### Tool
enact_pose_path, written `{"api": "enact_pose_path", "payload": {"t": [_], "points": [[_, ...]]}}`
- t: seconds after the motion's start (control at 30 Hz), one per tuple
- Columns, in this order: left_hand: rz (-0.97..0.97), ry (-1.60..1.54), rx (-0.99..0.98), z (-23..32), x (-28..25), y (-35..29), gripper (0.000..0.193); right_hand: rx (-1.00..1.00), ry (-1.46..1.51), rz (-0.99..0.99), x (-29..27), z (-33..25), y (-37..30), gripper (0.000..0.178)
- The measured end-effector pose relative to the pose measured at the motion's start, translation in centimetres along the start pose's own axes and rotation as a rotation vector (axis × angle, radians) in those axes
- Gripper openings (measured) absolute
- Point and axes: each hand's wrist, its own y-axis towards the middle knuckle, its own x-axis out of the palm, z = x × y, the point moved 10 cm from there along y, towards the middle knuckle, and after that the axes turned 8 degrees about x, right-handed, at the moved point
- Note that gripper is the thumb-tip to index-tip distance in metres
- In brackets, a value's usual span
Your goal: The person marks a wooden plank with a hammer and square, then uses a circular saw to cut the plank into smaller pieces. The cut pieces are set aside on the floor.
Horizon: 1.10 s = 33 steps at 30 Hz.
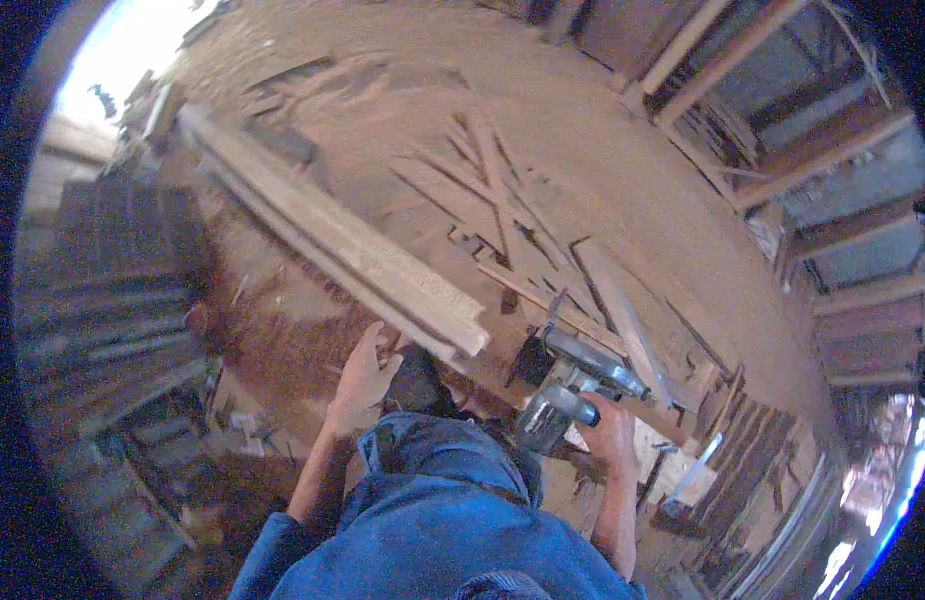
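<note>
My right hand (609,430) is wrapped round the handle of a handheld power tool (558,405) with a dark motor housing and a long grey metal plate; its exact kind I cannot make out. The tool is tilted, to the right of my legs. My left hand (366,378) is beside the near end of a long, pale grooved timber (383,262), with thumb and fingers apart and nothing visible in them. The timber runs from near my legs to the far left. Whether my left fingertips touch it I cannot tell.
Loose wooden strips (493,180) lie crossed on the sawdust-covered ground ahead. To my right are a stack of dark slats (748,470) and a pale wood block (683,475). Stacked boards (133,330) fill the left side. A timber frame structure (783,170) stands at the far right.
</note>
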Motion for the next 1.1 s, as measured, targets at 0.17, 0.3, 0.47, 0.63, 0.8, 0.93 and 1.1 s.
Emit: {"api": "enact_pose_path", "payload": {"t": [0.17,0.3,0.47,0.63,0.8,0.93,1.1], "points": [[0.052,0.083,-0.095,-0.8,-1.3,-5.5,0.066,0.02,0.019,-0.08,1.3,3.3,1.7,0.044],[-0.004,0.221,0.089,1.5,-1.5,-6.2,0.053,-0.128,0.061,-0.039,1.2,2.9,2.3,0.044],[-0.012,-0.163,0.184,11.5,-1.1,-7.7,0.037,-0.148,0.097,-0.099,2.2,3.9,2.2,0.045],[-0.139,-0.443,0.948,31.2,-3.1,-16.6,0.024,-0.122,0.117,-0.173,3.6,5.3,2.4,0.048],[-0.132,-1.203,1.328,40.6,-7.9,-22.6,0.022,-0.099,0.137,-0.151,3.2,4.6,2.4,0.039],[-0.142,-1.517,1.413,42.8,-10.8,-24.6,0.017,-0.246,0.184,-0.112,1.7,2.2,1.7,0.036],[-0.128,-1.495,1.42,43.3,-10.8,-24.8,0.015,-0.131,0.124,-0.196,2.3,2.9,1.9,0.049]]}}
